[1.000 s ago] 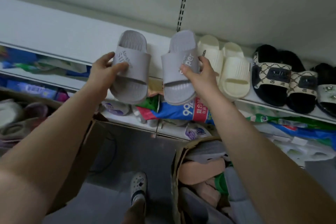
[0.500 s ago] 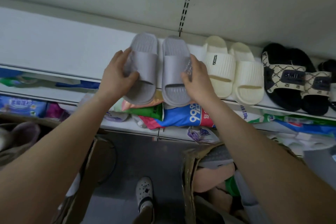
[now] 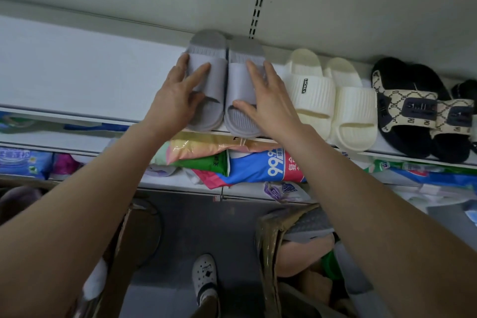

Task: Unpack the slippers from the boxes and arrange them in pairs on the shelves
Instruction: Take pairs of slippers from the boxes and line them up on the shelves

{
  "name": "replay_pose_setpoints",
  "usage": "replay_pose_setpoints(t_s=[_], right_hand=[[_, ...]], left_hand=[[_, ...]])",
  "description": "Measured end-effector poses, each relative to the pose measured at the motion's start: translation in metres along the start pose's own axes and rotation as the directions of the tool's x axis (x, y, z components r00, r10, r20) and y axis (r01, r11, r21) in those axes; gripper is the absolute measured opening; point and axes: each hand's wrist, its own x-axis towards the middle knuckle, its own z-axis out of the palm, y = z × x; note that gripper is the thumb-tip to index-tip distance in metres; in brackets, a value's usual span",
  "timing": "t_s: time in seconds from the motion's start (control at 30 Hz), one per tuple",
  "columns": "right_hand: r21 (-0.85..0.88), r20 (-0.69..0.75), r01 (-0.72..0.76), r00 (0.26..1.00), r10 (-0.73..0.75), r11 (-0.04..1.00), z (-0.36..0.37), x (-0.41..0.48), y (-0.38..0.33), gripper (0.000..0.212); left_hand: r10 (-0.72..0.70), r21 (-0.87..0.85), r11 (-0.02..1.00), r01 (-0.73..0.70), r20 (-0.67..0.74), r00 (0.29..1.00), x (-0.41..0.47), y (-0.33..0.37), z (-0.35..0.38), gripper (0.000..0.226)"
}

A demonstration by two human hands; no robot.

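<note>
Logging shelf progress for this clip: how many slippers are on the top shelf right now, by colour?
Grey slippers: 2
Cream slippers: 2
Black slippers with patterned straps: 2
Total: 6 on the top shelf; anything cut off at the right frame edge is not counted.

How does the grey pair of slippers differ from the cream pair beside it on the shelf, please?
The grey pair has smooth straps; the cream pair has ribbed straps, one with a small black label. The left hand and right hand rest flat on the grey pair; nothing touches the cream pair. The grey pair sits left of the cream pair. Both are open-toed slides set side by side on the same shelf.
</note>
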Motion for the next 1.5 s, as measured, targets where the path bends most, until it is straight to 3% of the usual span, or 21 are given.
replay_pose_setpoints(t_s=[0.33, 0.5, 0.77, 0.93, 1.03, 1.13, 1.2, 1.33, 1.43, 1.5], right_hand=[[-0.038, 0.025, 0.026, 0.999, -0.025, 0.999, 0.001, 0.007, 0.005, 0.082], [-0.083, 0.083, 0.082, 0.994, -0.075, 0.993, -0.018, -0.003, 0.013, 0.072], [-0.153, -0.076, 0.286, 0.951, -0.300, 0.946, -0.048, -0.115, 0.068, 0.050], [-0.132, -0.103, 0.269, 0.953, -0.283, 0.954, -0.049, -0.231, 0.139, 0.040], [-0.096, -0.017, 0.202, 0.979, -0.205, 0.975, -0.037, -0.307, 0.195, 0.040], [-0.075, 0.149, 0.026, 0.989, -0.015, 0.997, -0.013, -0.379, 0.256, 0.037], [-0.096, 0.314, -0.101, 0.941, 0.127, 0.990, 0.005, -0.421, 0.288, 0.036], [-0.170, 0.620, -0.248, 0.725, 0.299, 0.954, 0.052, -0.482, 0.321, 0.052], [-0.226, 0.680, -0.326, 0.622, 0.388, 0.918, 0.077, -0.492, 0.322, 0.063], [-0.239, 0.671, -0.383, 0.600, 0.437, 0.892, 0.085, -0.487, 0.322, 0.064]], left_hand=[[0.010, 0.090, 0.996, -0.013, 0.034, 0.999, 0.004, 0.004, -0.006, 0.057], [0.106, 0.175, 0.978, -0.116, 0.066, 0.992, -0.013, 0.022, -0.012, 0.047], [0.151, 0.171, 0.974, -0.147, -0.016, 0.988, -0.084, 0.104, 0.010, 0.033], [0.101, 0.027, 0.995, -0.101, 0.012, 0.995, -0.155, 0.177, 0.059, 0.029], [0.050, -0.052, 0.998, -0.047, 0.071, 0.996, -0.206, 0.217, 0.104, 0.028], [-0.018, -0.088, 0.996, 0.034, 0.177, 0.984, -0.257, 0.252, 0.152, 0.026], [-0.078, -0.073, 0.992, 0.100, 0.261, 0.962, -0.289, 0.268, 0.184, 0.028], [-0.146, -0.068, 0.980, 0.186, 0.388, 0.910, -0.330, 0.293, 0.233, 0.037], [-0.120, -0.057, 0.986, 0.159, 0.430, 0.895, -0.325, 0.294, 0.260, 0.045], [-0.097, -0.005, 0.994, 0.110, 0.439, 0.893, -0.306, 0.291, 0.278, 0.053]])
